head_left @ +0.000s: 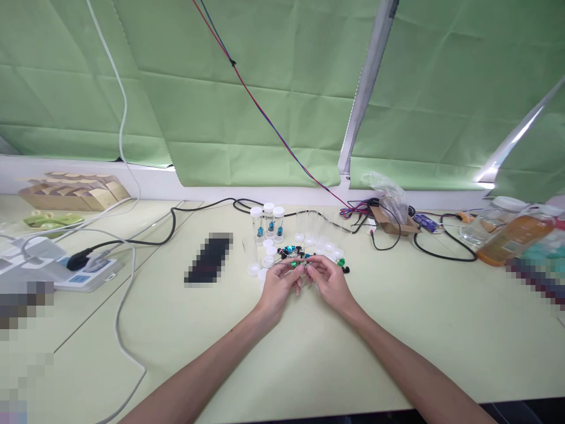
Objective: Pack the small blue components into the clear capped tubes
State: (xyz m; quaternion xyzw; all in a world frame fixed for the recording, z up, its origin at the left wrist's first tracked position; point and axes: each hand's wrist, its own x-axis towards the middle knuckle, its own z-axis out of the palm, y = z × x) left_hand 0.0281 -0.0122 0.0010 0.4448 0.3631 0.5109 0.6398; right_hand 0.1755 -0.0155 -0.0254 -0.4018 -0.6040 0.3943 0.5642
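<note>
My left hand (282,284) and my right hand (325,277) meet over the pale green table (309,353), fingertips pinched together around a small green part (293,264) with thin wire legs. Just beyond the fingers lies a scatter of small blue, green and black parts (293,251). Behind them stand three capped clear vials (267,222) with blue parts inside, several open clear vials (311,227), and loose white caps (267,259).
A black pixelated slab (208,259) lies left of the vials. A power strip (86,271) with black and white cables sits at the left. Wires, a cardboard box (391,221) and bottles (514,232) line the back right. Green blinds (282,88) hang behind.
</note>
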